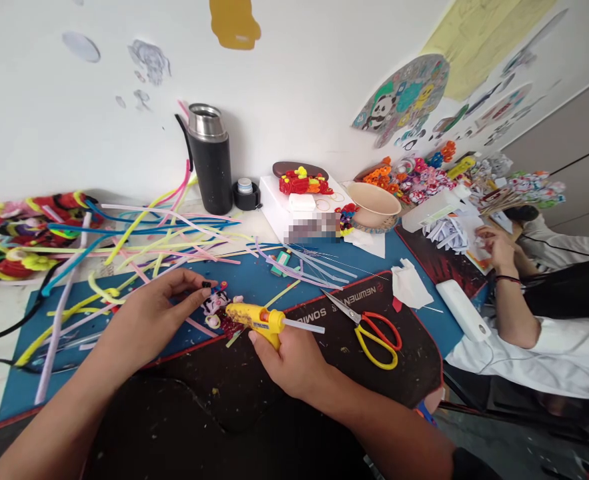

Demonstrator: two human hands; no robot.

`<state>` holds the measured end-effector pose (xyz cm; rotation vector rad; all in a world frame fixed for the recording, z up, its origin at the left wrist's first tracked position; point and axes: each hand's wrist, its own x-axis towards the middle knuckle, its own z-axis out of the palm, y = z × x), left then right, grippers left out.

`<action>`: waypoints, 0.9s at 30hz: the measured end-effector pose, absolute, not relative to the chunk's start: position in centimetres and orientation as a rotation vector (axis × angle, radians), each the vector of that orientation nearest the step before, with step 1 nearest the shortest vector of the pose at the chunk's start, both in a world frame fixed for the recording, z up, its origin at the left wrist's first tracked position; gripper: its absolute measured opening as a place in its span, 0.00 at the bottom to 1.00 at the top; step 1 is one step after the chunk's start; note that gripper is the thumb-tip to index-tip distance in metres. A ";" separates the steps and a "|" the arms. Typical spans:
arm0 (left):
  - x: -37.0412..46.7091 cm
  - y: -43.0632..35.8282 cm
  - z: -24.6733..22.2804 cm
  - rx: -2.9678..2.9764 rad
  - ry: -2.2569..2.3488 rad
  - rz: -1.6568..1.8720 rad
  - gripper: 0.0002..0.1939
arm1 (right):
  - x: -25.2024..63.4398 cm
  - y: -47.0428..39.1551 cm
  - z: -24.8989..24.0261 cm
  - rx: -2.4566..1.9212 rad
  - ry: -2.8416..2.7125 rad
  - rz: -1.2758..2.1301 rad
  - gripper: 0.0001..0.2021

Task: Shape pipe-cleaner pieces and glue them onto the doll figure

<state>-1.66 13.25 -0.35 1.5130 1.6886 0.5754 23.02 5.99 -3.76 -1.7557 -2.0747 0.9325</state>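
Note:
My right hand point(297, 360) is wrapped round a yellow hot glue gun point(257, 317), a clear glue stick jutting from its back end. Its nozzle points left, toward a small pink, white and black fuzzy figure point(216, 305) lying on the mat. Between the thumb and fingertips of my left hand point(167, 307) is a small black piece point(207, 285), held just above that figure. Whether the nozzle touches the figure is hidden. Scissors point(369, 327) with red and yellow handles lie half open to the right of the glue gun.
Many pipe cleaners point(139, 247) spread across the left side. A black thermos point(211, 160) stands by the wall, near a beige bowl point(374, 203). A white box point(294, 213) carries a red and yellow fuzzy piece. At right a co-worker's arm point(517, 300) rests by paper strips point(451, 233).

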 end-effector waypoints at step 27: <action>-1.4 13.2 -0.1 1.522 1.706 0.599 0.24 | 22.8 5.9 -3.4 -1.740 -2.100 0.928 0.21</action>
